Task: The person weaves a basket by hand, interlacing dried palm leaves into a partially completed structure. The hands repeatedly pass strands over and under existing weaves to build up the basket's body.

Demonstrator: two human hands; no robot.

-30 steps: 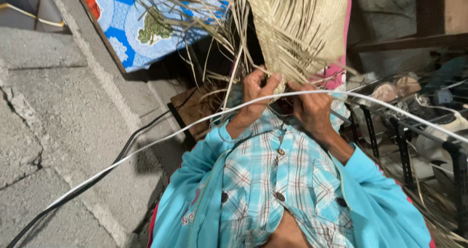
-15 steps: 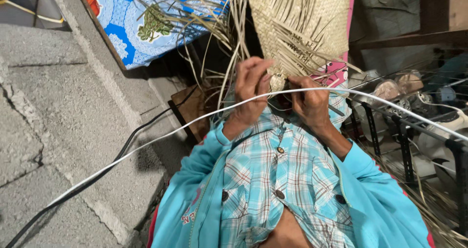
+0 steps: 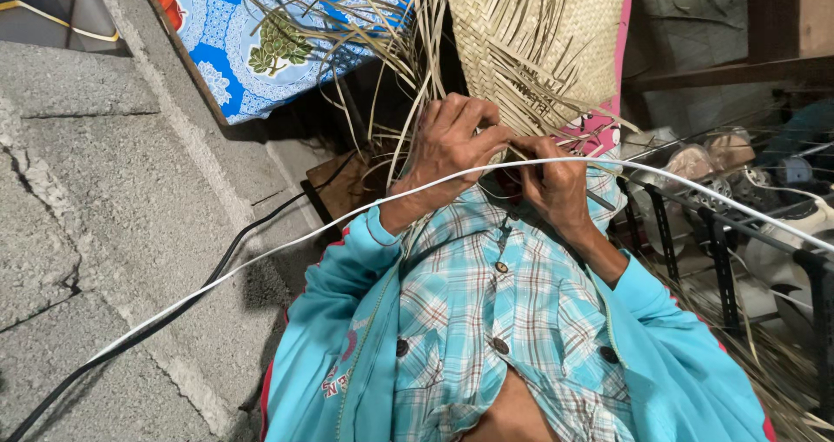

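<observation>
Both hands work the lower edge of a half-woven straw mat held up in front of the chest.

The concrete floor (image 3: 104, 234), grey, rough and cracked, fills the left side, and a blue floral cloth (image 3: 261, 42) is cut off by the top edge. The mat (image 3: 539, 34) is pale, flat plaiting, its top out of frame and its left edge fraying into loose strips (image 3: 382, 69) (where they end is lost in shadow). A white cable (image 3: 287, 247) arcs across the whole view, passing in front of both wrists. The dark rack (image 3: 721, 234) at right holds things too blurred to make out. The left hand (image 3: 452, 147) is curled closed, pinching strips at the mat's lower edge; the right hand (image 3: 552, 186) is closed too, just beside it, but its fingertips are hidden, so what it grips cannot be told.
</observation>
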